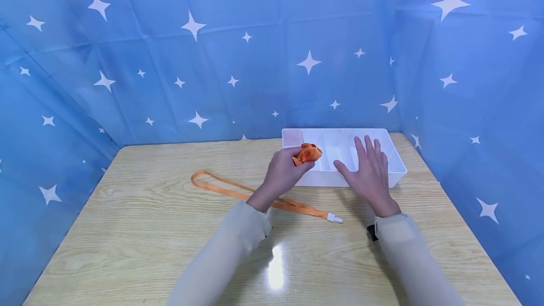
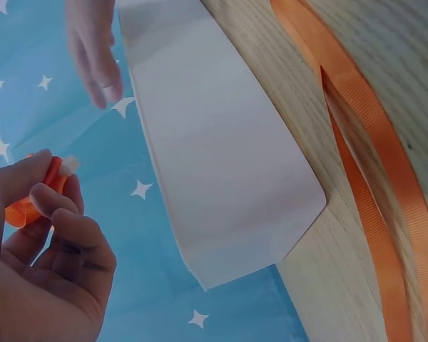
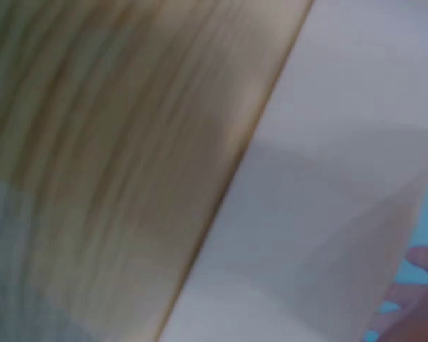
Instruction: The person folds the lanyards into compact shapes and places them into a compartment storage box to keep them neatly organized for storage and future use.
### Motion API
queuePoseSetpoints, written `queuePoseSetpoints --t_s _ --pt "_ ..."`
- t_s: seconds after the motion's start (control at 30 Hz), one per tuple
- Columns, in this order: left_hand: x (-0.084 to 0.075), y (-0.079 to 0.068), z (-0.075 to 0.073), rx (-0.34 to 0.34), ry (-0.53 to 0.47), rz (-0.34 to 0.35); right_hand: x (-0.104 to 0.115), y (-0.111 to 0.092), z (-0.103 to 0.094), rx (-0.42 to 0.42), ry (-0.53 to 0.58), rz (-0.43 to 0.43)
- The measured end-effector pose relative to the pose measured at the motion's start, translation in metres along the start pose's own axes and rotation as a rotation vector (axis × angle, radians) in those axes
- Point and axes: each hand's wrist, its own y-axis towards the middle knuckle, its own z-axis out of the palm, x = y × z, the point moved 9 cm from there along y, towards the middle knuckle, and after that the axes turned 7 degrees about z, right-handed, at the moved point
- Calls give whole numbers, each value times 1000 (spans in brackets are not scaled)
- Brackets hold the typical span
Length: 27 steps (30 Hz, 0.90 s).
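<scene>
My left hand pinches a bundled orange lanyard between thumb and fingers, above the left part of the white divided box. In the left wrist view, a small white piece shows at the bundle's edge. My right hand hovers over the right part of the box with its fingers spread and nothing in them. On the table, partly hidden beneath my left forearm, another orange lanyard lies in a long loop. Its white clip points right.
The box stands at the back right of the wooden table, near the blue star-patterned curtain. That curtain runs along the back and both sides. The right wrist view is blurred and shows mostly the box's outer wall.
</scene>
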Motion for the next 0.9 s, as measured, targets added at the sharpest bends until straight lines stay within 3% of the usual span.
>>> queuePoseSetpoints --t_s 0.23,0.9 --pt "7 10 12 37 58 -80 -10 3 8 103 -42 31" --pt "16 33 37 145 291 -101 -15 -1 13 131 -45 92"
